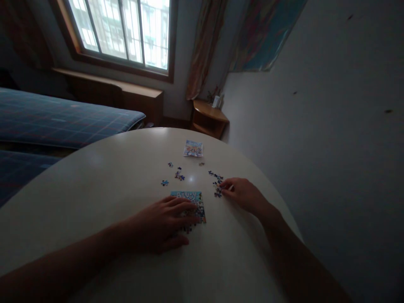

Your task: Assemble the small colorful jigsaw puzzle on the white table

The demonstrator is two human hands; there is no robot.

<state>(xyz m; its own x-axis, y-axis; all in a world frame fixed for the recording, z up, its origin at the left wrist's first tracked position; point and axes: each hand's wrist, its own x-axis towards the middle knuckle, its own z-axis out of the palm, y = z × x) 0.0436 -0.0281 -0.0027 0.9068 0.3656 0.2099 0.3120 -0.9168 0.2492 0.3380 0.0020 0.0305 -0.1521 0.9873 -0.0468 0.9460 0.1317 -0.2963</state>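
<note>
On the pale round surface (pixel 94 176), my left hand (pixel 160 225) lies open and flat across the part-built puzzle (pixel 193 201). Just right of it my right hand (pixel 241 193) touches the loose pieces (pixel 217 186), fingers drawn together; whether it grips one I cannot tell.

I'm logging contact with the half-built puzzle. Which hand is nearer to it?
Left. The left hand lies flat on the half-built puzzle, covering its lower part; the right hand is off to its right, fingertips at the loose pieces.
</note>
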